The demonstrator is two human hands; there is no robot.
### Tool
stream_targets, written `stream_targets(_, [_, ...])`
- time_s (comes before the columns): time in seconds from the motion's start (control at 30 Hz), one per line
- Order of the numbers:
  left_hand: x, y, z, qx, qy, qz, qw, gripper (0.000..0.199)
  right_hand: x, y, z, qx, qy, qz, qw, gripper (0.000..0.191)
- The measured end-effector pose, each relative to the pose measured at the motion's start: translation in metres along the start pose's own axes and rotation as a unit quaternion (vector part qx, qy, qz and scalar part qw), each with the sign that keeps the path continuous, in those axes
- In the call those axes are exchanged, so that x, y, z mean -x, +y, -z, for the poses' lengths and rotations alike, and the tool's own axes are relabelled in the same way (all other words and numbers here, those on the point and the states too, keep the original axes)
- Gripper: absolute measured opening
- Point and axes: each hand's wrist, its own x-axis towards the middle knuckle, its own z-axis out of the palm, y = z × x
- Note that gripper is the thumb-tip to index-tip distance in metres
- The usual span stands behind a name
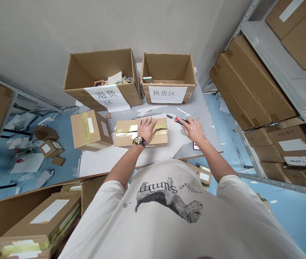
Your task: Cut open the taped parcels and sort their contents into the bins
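A long taped cardboard box (123, 140) lies on the table in front of me, its top seam slit along the yellowish tape. My left hand (146, 130), with a watch at the wrist, rests flat on its top, fingers stretched out. To the right of the box, my right hand (193, 130) grips a red and black utility knife (179, 120). The blade points left, near the box's back right corner and above the table. Part of the handle is hidden in my palm.
Two open cartons with paper labels, one left (77, 72) and one right (166, 59), stand at the table's back. A taped box (85, 131) is left of the long box. A phone (196, 146) lies near the front edge. Shelving (284, 54) rises on the right.
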Motion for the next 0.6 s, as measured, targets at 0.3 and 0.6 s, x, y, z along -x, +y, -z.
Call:
stream_targets(0.3, [0.007, 0.002, 0.000, 0.087, 0.041, -0.057, 0.994, 0.051, -0.010, -0.043, -0.023, -0.214, 0.075, -0.058, 0.972, 0.070])
stream_targets(0.6, [0.031, 0.023, 0.014, 0.448, 0.071, 0.012, 0.891, 0.060, -0.029, -0.141, -0.023, -0.377, 0.134, -0.041, 0.916, 0.075])
